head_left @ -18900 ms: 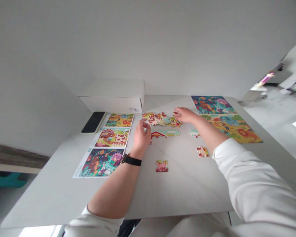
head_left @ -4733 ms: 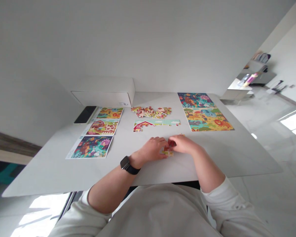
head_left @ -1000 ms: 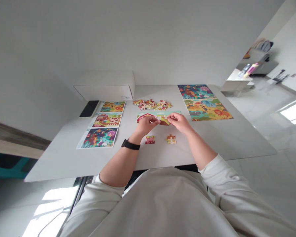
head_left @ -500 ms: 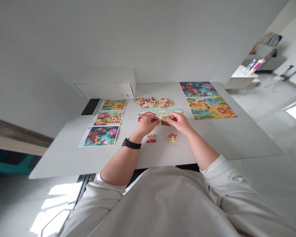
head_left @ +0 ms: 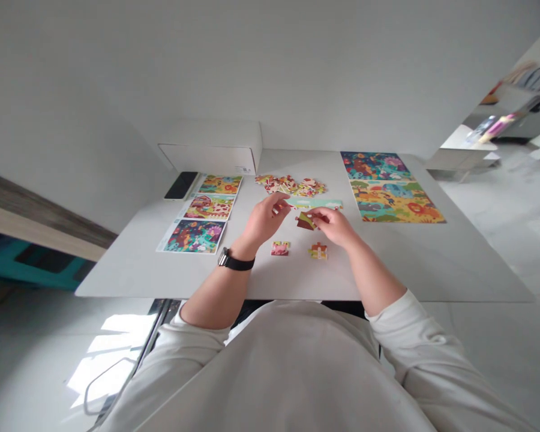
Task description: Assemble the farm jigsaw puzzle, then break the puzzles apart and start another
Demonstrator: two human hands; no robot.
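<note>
My right hand [head_left: 335, 225] pinches a green-and-brown jigsaw puzzle piece [head_left: 305, 221], held tilted above the table. My left hand [head_left: 267, 216] has its thumb and fingers apart, with nothing visible between them. It hovers over the left part of a joined puzzle strip [head_left: 317, 203] with light green and blue tones, hiding the barn end. Closer to me lie a pink-and-red puzzle piece [head_left: 279, 248] and an orange-and-yellow puzzle piece [head_left: 318, 251], apart from each other. Behind the strip is a heap of loose puzzle pieces [head_left: 288, 185].
Three small picture sheets [head_left: 209, 207] lie in a column at the left, with a black phone [head_left: 181, 185] beside them. A white box [head_left: 211, 150] stands against the wall. Two finished-looking colourful pictures [head_left: 393, 198] lie at the right of the white table [head_left: 400, 264].
My left hand has moved away from the piece and up over the barn end of the strip, its fingers parting. My right hand keeps the piece, now turned. The whole view has shifted slightly.
</note>
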